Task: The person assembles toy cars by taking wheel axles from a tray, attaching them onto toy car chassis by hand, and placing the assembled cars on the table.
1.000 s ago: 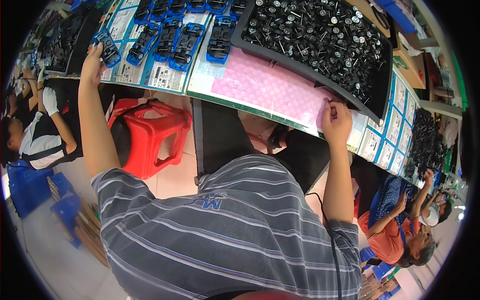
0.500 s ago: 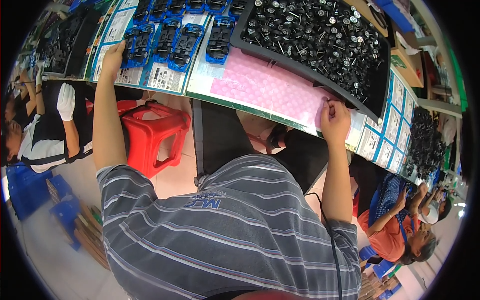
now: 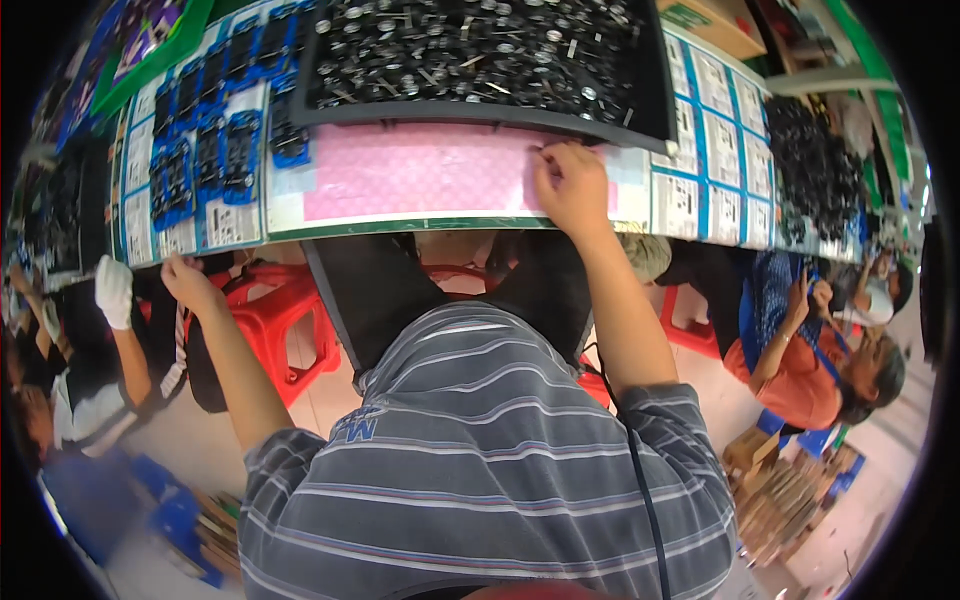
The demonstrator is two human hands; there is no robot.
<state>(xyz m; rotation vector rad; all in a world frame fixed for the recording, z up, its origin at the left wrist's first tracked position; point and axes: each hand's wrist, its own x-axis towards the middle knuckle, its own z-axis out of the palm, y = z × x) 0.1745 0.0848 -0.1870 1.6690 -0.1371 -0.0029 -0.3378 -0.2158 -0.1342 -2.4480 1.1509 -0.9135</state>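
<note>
My right hand (image 3: 573,185) is closed in a pinch over the right end of the pink bubble-wrap sheet (image 3: 420,175), just below the front wall of a black tray (image 3: 470,114). Whatever sits between its fingertips is too small to name. The tray is heaped with small black wheels on metal axles (image 3: 480,60). My left hand (image 3: 190,283) is at the table's front edge, fingers loosely bent and apart, with nothing seen in them. Beyond it lie rows of blue toy car bodies (image 3: 172,185) with black undersides facing up.
Printed sheets with blue borders (image 3: 710,150) cover the table to the right, near a heap of black parts (image 3: 820,170). A red stool (image 3: 290,325) stands under the table. Co-workers sit at both sides, one with a white glove (image 3: 115,292) at the left.
My left hand has come off the blue car body and drawn back to the table edge. My right hand stays pinched by the tray. The whole view has swung toward the right.
</note>
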